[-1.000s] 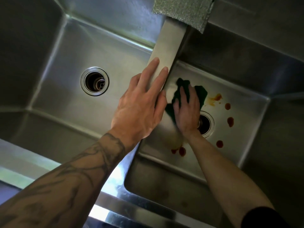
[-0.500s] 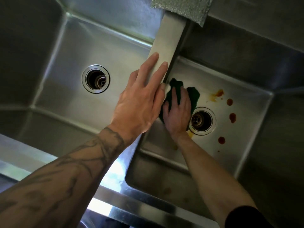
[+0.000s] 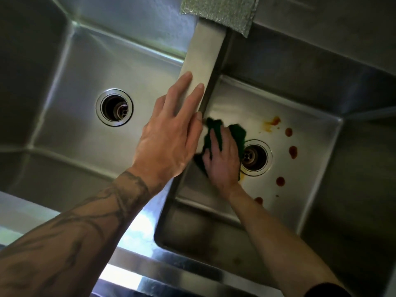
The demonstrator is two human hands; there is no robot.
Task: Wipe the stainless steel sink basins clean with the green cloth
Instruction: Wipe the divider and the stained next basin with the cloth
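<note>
Dragging the green cloth (image 3: 236, 131) under the right hand (image 3: 222, 161) leftward and nearer across the floor of the right basin (image 3: 300, 116), away from the far wall. Uncovering the drain (image 3: 256, 157), half hidden a second ago, apart from its left edge. Baring a yellow smear (image 3: 242, 177) at the drain's near rim and a red spot (image 3: 259, 200) beside the forearm. Hiding or wiping away the two red spots seen earlier by the wrist: unclear which.

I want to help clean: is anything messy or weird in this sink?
Yes. Red and orange blobs stain the right basin, right of its drain. The right hand presses the green cloth left of that drain, not on them.
</note>
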